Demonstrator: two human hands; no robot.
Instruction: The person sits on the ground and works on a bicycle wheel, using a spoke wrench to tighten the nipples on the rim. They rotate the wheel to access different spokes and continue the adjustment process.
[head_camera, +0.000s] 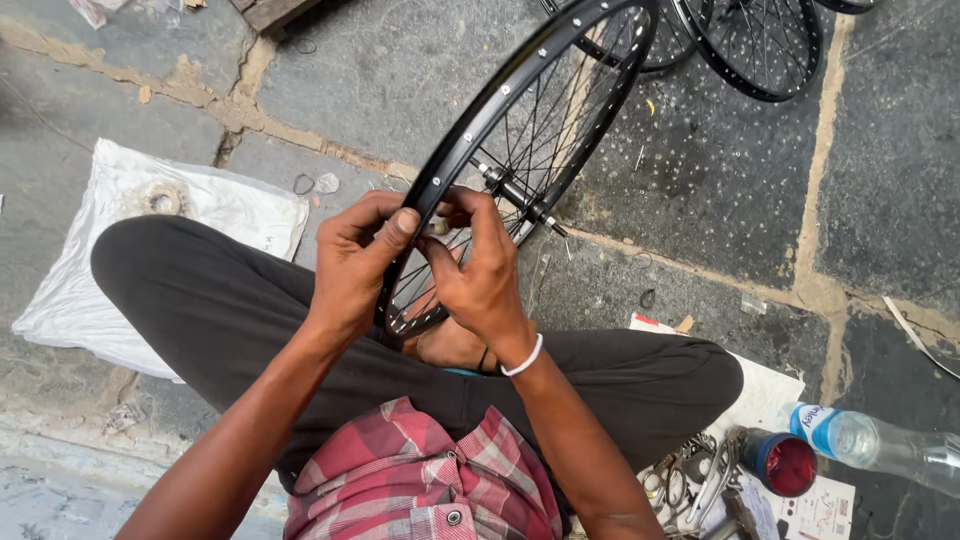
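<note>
The black bike wheel (520, 150) stands tilted over your lap. Your left hand (350, 265) pinches its rim tight, and your right hand (480, 275) curls shut around the spokes (thin ones that likely bend). It looks light but stiff, so hold the rim.

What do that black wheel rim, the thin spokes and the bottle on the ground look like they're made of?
The wheel rim looks like metal with a glossy black coat: light glints along its edge and small silvery eyelets dot it. The spokes seem thin dark wire, likely steel. The bottle looks like clear plastic, see-through and slightly dented, though that is less certain.
</note>
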